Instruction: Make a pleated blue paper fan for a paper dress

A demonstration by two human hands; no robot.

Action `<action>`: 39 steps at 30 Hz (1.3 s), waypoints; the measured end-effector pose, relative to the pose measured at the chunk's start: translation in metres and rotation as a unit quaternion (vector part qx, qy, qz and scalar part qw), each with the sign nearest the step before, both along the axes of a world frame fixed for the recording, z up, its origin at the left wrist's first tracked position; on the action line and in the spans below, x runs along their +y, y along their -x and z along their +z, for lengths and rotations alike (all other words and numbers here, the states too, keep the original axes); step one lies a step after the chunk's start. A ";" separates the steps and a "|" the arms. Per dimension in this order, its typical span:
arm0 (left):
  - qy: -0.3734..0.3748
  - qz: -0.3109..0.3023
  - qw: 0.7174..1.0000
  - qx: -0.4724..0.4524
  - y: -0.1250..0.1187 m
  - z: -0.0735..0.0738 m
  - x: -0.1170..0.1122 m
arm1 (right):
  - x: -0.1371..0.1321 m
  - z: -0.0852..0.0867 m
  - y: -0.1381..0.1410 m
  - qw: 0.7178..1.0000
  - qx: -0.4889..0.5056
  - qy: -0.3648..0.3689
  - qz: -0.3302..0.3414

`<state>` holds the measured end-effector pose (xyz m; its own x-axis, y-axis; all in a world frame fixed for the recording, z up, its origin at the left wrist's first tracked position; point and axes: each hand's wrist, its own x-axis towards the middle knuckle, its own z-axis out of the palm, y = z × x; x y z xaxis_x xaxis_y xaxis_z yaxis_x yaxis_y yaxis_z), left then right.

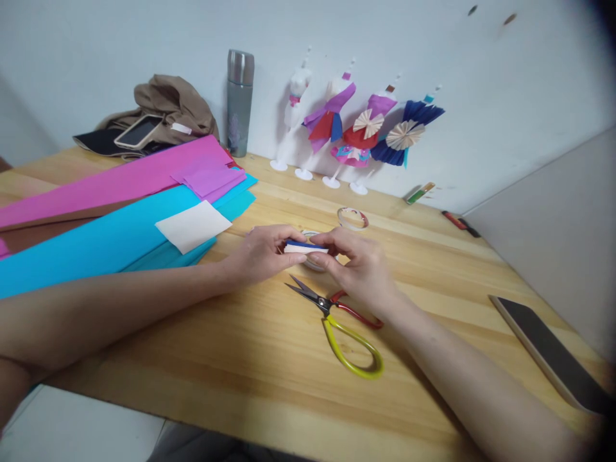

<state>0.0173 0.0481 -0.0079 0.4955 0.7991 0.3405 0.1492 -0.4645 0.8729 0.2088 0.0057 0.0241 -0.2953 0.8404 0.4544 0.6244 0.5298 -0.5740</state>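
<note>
My left hand [262, 251] and my right hand [359, 263] meet over the middle of the wooden table [250, 359]. Between them they pinch a small folded strip of blue and white paper [304, 246], left fingers on its left end, right fingers on its right end. Under the strip a roll of tape [312, 260] is partly hidden. Just in front of my right hand lie scissors [344, 324] with a yellow and a red handle, blades open and pointing left.
Long sheets of cyan [96, 244] and pink paper [110, 183] cover the left, with a white square [193, 226] on top. Another tape roll [353, 218], paper-dressed figurines [359, 131], a flask [239, 102], a phone on a bag [139, 130], a tablet [548, 350] at right.
</note>
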 end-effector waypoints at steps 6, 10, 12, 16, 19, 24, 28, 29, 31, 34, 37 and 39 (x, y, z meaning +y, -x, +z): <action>-0.051 0.053 0.996 0.051 0.002 0.005 -0.004 | 0.004 -0.007 -0.002 0.999 -0.014 -0.048 0.010; -0.128 0.085 0.981 0.117 0.003 0.008 -0.004 | 0.002 -0.009 0.000 0.998 -0.029 -0.047 0.020; -0.153 0.083 0.974 0.143 0.005 0.006 -0.001 | 0.001 -0.009 0.002 0.998 -0.043 -0.038 0.029; -0.189 0.036 0.955 0.224 0.009 0.003 0.007 | 0.001 -0.011 0.004 0.994 -0.094 -0.027 0.051; -0.192 0.011 0.939 0.285 0.013 0.001 0.010 | 0.003 -0.015 0.004 0.990 -0.129 -0.026 0.054; -0.171 0.016 0.933 0.315 0.014 -0.001 0.010 | 0.004 -0.019 0.004 0.986 -0.168 0.005 0.025; -0.162 0.014 0.936 0.312 0.013 -0.002 0.013 | 0.005 -0.024 0.006 0.981 -0.191 0.039 0.010; -0.159 0.014 0.936 0.314 0.013 -0.002 0.014 | 0.006 -0.025 0.006 0.980 -0.196 0.044 0.007; -0.153 0.015 0.935 0.319 0.013 -0.003 0.015 | 0.006 -0.028 0.007 0.978 -0.201 0.051 0.001; -0.152 0.016 0.935 0.319 0.013 -0.003 0.014 | 0.005 -0.030 0.008 0.980 -0.190 0.049 -0.017; -0.149 0.014 0.935 0.321 0.013 -0.002 0.014 | 0.004 -0.029 0.009 0.978 -0.203 0.042 -0.024; -0.145 0.008 0.932 0.332 0.013 0.001 0.015 | 0.004 -0.028 0.010 0.974 -0.219 0.052 -0.017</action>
